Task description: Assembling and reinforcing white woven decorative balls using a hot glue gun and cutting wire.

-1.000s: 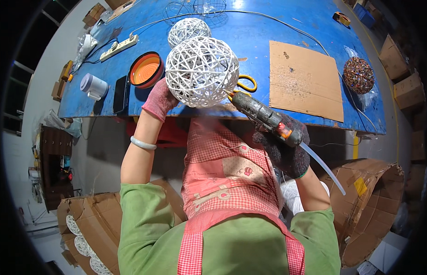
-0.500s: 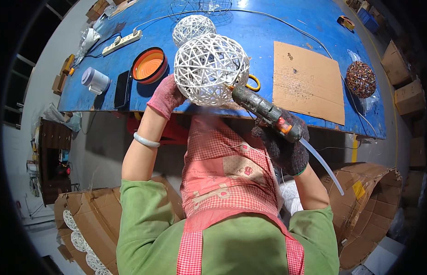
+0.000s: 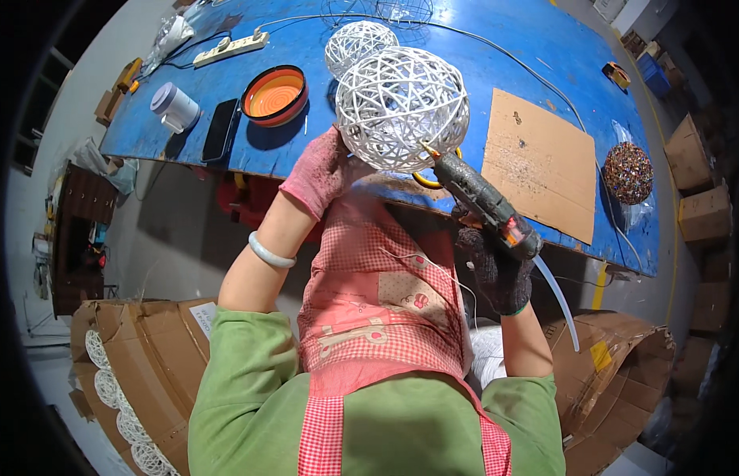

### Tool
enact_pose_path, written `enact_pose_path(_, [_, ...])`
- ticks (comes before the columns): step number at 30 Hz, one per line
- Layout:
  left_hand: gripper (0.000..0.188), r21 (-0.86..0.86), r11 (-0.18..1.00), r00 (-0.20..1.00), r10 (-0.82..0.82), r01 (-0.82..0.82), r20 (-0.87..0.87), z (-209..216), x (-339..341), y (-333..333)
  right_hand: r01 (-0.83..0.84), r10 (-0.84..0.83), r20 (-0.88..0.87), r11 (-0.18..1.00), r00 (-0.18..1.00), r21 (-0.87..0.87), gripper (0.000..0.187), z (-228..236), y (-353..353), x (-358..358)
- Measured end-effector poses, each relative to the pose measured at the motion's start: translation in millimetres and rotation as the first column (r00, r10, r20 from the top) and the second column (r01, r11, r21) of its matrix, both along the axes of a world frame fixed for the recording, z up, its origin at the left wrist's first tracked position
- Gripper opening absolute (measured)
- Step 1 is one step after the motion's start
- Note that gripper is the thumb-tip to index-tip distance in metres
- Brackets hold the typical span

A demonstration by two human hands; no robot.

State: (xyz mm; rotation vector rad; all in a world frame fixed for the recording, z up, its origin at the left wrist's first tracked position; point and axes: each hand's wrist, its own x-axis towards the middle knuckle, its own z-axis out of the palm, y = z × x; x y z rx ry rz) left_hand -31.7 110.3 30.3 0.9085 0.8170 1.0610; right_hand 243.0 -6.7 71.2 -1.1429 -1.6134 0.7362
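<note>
In my left hand (image 3: pixel 320 170), gloved in pink, is a large white woven ball (image 3: pixel 403 107), gripped at its lower left side; most of my fingertips are behind it. My right hand (image 3: pixel 496 266), in a dark knit glove, is closed around a black glue gun (image 3: pixel 484 198) with a translucent glue stick trailing from its rear. The gun's nozzle points at the ball's lower right; whether it touches cannot be made out. A smaller white woven ball (image 3: pixel 360 47) sits just behind the large one. Yellow scissor handles (image 3: pixel 427 182) show partly beneath the ball.
Across the blue table (image 3: pixel 465 67) are an orange bowl (image 3: pixel 274 97), a phone (image 3: pixel 221 131), a lidded mug (image 3: pixel 175 107), a power strip (image 3: pixel 230 49), a cardboard sheet (image 3: pixel 536 163) and a multicoloured beaded ball (image 3: pixel 628 173). A cable crosses behind. Cardboard boxes (image 3: pixel 159 365) stand beside me, one with white balls.
The view has shifted, so the table's things sit elsewhere in the picture. Both hands still hold the ball and the glue gun, with the nozzle at the ball's lower right.
</note>
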Motion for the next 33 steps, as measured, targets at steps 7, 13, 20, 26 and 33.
enact_pose_path(7, [0.045,0.405,0.913,0.895,0.146,0.041,-0.421,2,18,-33,0.034,-0.035,0.043,0.999,0.998,0.023,0.021,1,-1,2])
enact_pose_path(13, [0.035,-0.075,0.993,0.985,0.096,-0.086,0.143,-47,8,-31,-0.008,0.006,-0.116,1.000,0.993,-0.013,0.022,-10,4,2])
enact_pose_path(20, [0.009,-0.408,0.901,0.812,0.344,-0.146,0.472,-11,22,-42,0.014,-0.015,-0.012,0.998,1.000,-0.062,0.022,1,9,1])
enact_pose_path(26, [0.019,-0.472,0.879,0.703,0.376,-0.064,0.604,-17,11,-48,-0.244,-0.039,-0.660,0.911,0.750,-0.331,0.015,-6,18,1])
enact_pose_path(33, [0.017,-0.431,0.901,0.719,0.328,-0.044,0.613,-13,13,-62,-0.090,-0.029,-0.379,0.952,0.925,-0.293,0.015,8,27,-8])
